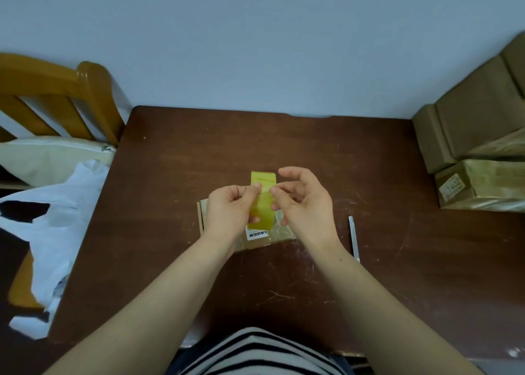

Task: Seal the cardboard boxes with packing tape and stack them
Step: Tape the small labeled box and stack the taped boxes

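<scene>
Left hand (230, 207), right hand (304, 201) pinch tape (261, 204) — box (497, 181) label (453, 190) reads "1402".

Plenty of bare wood is left on the table (255, 141) between the middle and the wall, so that strip can be crossed freely. The right edge is blocked by a pile of boxes (477, 136). A thin cutter (353, 237) is laid near the flat box (203, 218), on its right, with open wood beyond it. The middle is taken up by the left hand (230, 207) and right hand (304, 204), wrapped round a tape roll (262, 207) above that box. The left edge is crowded by a white bag (56, 218).
</scene>
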A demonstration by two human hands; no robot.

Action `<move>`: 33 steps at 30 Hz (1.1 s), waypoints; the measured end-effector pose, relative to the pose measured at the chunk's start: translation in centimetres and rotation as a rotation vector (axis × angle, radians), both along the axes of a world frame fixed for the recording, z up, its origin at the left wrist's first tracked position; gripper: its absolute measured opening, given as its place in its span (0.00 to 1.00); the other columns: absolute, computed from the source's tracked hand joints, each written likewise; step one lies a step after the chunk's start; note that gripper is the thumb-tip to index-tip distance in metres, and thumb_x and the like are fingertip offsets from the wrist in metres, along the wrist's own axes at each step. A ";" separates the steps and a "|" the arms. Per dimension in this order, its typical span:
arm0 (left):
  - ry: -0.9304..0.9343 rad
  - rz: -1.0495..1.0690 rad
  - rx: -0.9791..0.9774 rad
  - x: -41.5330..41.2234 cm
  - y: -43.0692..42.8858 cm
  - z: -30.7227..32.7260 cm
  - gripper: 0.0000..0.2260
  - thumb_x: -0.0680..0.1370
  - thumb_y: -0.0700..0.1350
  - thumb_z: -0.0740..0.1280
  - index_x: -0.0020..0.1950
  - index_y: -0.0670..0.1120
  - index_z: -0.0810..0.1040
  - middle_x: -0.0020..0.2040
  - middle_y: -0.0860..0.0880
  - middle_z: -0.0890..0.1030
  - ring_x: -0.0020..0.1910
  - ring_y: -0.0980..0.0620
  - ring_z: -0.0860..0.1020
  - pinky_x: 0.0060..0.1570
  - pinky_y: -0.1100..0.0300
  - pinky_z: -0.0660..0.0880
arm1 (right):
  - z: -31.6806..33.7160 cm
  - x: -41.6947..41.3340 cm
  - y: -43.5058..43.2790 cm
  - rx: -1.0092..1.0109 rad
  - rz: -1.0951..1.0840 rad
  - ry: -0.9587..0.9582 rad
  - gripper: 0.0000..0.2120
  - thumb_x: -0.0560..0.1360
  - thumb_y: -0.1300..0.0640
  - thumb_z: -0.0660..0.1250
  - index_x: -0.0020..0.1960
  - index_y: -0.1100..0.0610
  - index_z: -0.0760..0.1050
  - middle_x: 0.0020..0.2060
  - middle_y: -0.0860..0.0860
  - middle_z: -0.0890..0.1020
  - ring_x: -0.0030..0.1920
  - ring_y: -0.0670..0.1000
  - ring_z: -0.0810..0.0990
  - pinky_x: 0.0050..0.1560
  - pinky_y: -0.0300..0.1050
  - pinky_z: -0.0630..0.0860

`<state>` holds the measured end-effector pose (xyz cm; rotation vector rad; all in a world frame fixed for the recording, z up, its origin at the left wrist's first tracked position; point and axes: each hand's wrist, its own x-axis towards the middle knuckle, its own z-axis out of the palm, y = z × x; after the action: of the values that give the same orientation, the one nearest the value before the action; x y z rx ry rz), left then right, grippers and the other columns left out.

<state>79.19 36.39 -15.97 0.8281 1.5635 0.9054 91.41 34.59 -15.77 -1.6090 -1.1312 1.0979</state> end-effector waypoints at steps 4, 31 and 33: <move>-0.001 -0.021 -0.025 0.3 0.0 0.2 0.12 0.76 0.45 0.70 0.35 0.42 0.79 0.32 0.48 0.79 0.29 0.55 0.77 0.27 0.64 0.76 | -0.2 -0.4 -0.5 0.062 -0.108 -0.126 0.11 0.75 0.58 0.69 0.50 0.43 0.73 0.45 0.43 0.80 0.40 0.41 0.79 0.42 0.37 0.76; -0.152 0.103 -0.151 -0.8 0.7 0.7 0.18 0.78 0.41 0.64 0.28 0.45 0.79 0.34 0.48 0.82 0.35 0.52 0.80 0.27 0.62 0.77 | -0.8 0.1 -0.1 0.596 0.302 -1.021 0.14 0.56 0.68 0.81 0.38 0.56 0.83 0.39 0.51 0.82 0.37 0.52 0.81 0.21 0.34 0.64; -0.169 0.097 -0.181 -0.8 0.8 0.8 0.16 0.80 0.43 0.64 0.32 0.44 0.80 0.32 0.49 0.83 0.33 0.54 0.80 0.28 0.62 0.77 | -1.0 0.1 -0.2 0.613 0.298 -1.001 0.15 0.56 0.70 0.80 0.39 0.58 0.83 0.39 0.52 0.82 0.36 0.52 0.81 0.18 0.36 0.67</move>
<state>78.35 37.16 -15.21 0.5380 1.5216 0.8653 91.50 34.44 -16.76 -1.4856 -2.1411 -0.0323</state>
